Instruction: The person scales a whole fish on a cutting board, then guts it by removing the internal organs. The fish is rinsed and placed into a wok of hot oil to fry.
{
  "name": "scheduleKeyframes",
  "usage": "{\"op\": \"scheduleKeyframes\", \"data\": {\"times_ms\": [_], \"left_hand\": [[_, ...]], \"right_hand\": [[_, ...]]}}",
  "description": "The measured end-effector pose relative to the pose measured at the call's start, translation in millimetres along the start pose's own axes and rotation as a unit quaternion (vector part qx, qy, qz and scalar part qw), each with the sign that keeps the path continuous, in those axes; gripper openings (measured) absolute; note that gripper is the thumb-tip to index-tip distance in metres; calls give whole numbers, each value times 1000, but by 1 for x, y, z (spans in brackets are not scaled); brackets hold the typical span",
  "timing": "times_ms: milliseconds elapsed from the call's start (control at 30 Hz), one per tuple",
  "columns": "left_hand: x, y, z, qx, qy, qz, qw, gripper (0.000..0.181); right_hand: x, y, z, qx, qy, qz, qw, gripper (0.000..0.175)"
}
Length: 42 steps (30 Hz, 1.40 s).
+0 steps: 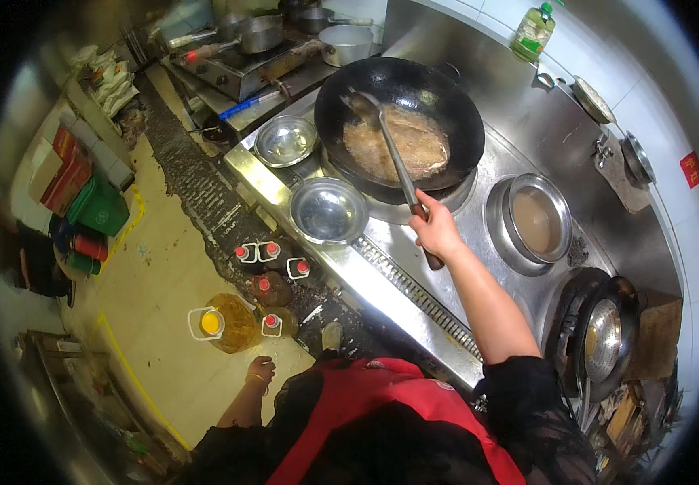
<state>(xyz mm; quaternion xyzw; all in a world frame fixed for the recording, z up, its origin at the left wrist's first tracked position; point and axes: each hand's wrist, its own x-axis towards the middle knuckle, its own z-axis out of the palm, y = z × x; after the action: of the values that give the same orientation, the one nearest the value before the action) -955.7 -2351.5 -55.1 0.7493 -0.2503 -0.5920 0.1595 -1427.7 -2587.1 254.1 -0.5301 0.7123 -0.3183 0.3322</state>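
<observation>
My right hand (437, 229) is closed around the wooden handle of a metal ladle (396, 154), whose head dips into a black wok (458, 115). Inside the wok, brown frothy liquid (373, 145) surrounds a pale piece of food (431, 148), perhaps a fish. My left hand (261, 368) hangs low at my side with its fingers curled; whether it holds something cannot be told. Just left of the wok are two metal bowls, a smaller one (285, 140) and a larger one (329, 211) on the steel stove's front edge.
Right of the wok stands a metal basin of cloudy liquid (534, 221), then another wok with a perforated strainer (603, 339). Saucepans (261, 34) fill a burner at the back left. On the floor are a large yellow-capped oil jug (234, 324) and several red-capped bottles (271, 288).
</observation>
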Motion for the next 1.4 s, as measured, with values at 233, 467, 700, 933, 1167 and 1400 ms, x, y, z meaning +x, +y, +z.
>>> {"op": "scheduleKeyframes", "data": {"times_ms": [233,467,700,933,1167,1400], "left_hand": [[7,-8,-15,-8,14,-16,1000,35],[-1,-23,-18,31,11,-24,999,38],[7,-4,-3,9,-24,5,1000,36],[12,14,-5,17,-18,27,999,34],[9,2,-17,36,2,46,998,35],[5,-1,-21,51,14,43,998,33]], "right_hand": [[-24,18,-21,130,47,31,990,63],[-52,37,-85,9,81,73,994,66],[-90,24,-110,183,1,174,968,68],[-131,21,-121,166,22,156,973,69],[-139,103,-91,102,79,97,987,65],[-157,158,-46,-251,136,145,947,62]]}}
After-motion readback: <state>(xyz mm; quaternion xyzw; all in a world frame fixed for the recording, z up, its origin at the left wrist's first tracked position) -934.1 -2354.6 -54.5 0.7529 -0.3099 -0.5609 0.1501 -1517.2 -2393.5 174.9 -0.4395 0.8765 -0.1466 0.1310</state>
